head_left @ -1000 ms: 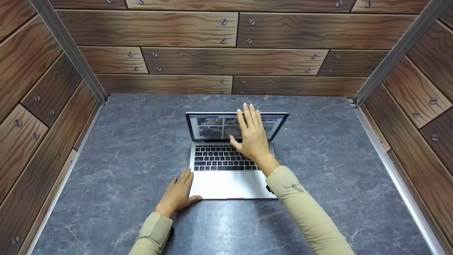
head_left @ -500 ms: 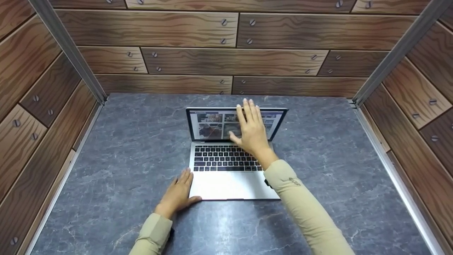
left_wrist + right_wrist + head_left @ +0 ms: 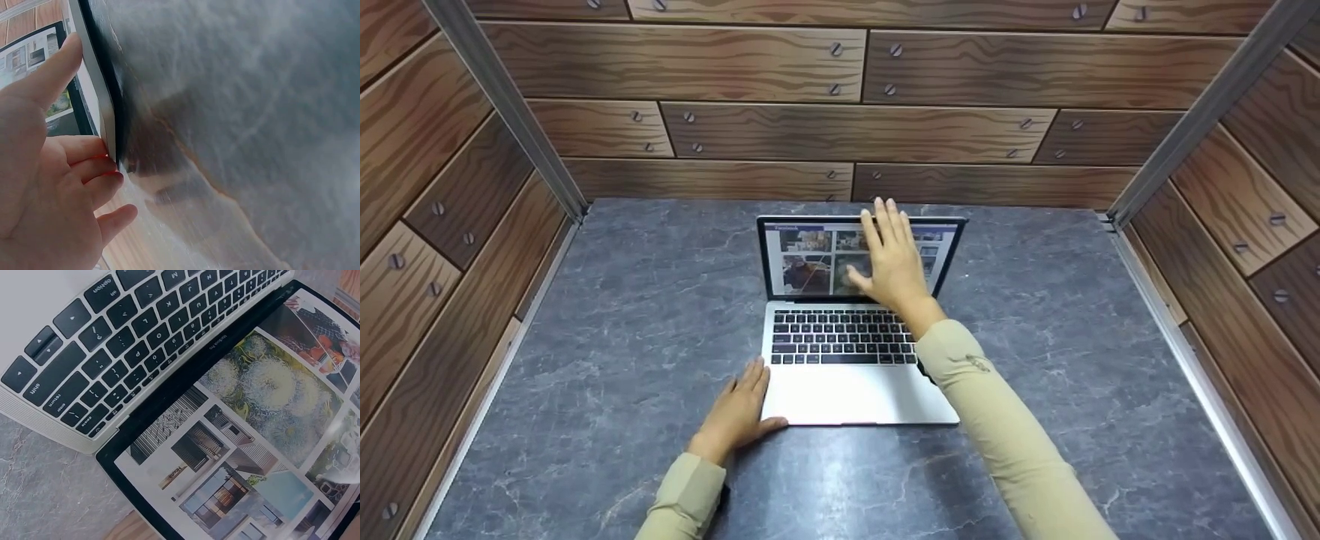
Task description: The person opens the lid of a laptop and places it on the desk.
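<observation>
A silver laptop [image 3: 840, 394] sits on the dark marbled tabletop with its lid raised; the screen [image 3: 802, 259] shows several pictures. My left hand [image 3: 735, 416] rests at the laptop's front left corner, thumb along the front edge and fingers along the left side; the left wrist view shows the fingertips touching the laptop's edge [image 3: 93, 76]. Over the right half of the screen lies my right hand [image 3: 894, 266], fingers straight and reaching past the lid's top edge, thumb spread to the left. The right wrist view shows keyboard [image 3: 135, 332] and screen [image 3: 270, 405]; fingers cannot be made out there.
The tabletop [image 3: 645, 300] spreads around the laptop. Panels with a wood-plank print [image 3: 840, 67] stand at the back and both sides, with grey metal posts [image 3: 510, 105] at the corners.
The laptop's lid has tilted back, its top edge moving away, and more of the screen shows. My right hand has moved forward with the lid. My left hand has stayed put.
</observation>
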Available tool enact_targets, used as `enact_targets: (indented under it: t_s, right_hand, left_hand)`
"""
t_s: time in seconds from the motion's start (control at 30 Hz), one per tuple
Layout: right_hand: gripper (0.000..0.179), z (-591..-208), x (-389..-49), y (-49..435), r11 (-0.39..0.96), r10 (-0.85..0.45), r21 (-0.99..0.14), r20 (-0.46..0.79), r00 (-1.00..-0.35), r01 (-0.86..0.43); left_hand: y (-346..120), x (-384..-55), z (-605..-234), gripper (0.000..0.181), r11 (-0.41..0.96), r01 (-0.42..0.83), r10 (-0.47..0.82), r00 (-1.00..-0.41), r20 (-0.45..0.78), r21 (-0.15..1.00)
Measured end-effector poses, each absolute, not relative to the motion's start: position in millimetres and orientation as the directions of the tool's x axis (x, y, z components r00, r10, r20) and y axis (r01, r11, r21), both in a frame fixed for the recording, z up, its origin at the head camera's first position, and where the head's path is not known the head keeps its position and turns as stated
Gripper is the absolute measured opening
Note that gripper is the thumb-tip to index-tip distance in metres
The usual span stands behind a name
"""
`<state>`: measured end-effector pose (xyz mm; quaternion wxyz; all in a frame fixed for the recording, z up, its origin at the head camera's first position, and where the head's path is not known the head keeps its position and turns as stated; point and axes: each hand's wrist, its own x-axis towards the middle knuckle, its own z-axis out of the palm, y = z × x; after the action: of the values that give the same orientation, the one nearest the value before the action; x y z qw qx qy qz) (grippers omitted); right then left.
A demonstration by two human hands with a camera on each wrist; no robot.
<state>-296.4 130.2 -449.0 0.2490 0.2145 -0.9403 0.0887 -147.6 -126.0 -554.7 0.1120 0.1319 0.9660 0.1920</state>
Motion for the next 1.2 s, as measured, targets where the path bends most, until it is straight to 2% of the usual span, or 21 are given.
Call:
enact_targets:
  t_s: [0.33, 0.7, 1.03, 1.2]
  right_hand:
    - [0.086, -439, -302, 124, 0.903, -0.362, -0.074, 0.401, -0.841, -0.424]
    - [0.085, -444, -305, 125, 0.921, -0.300, -0.083, 0.474, -0.828, -0.382]
    - [0.089, -426, -316, 129, 0.927, -0.304, -0.147, 0.249, -0.920, -0.346]
    - [0.089, -421, -322, 128, 0.932, -0.278, -0.187, 0.184, -0.943, -0.311]
  left_hand:
    - [-131, -147, -556, 0.090, 0.884, 0.218, 0.300, -0.943, -0.146, 0.413]
    - [-131, -146, -559, 0.090, 0.875, 0.210, 0.302, -0.941, -0.153, 0.437]
    - [-127, -147, -558, 0.091, 0.882, 0.175, 0.281, -0.941, -0.190, 0.439]
    - [-127, -148, -557, 0.090, 0.879, 0.178, 0.283, -0.941, -0.184, 0.443]
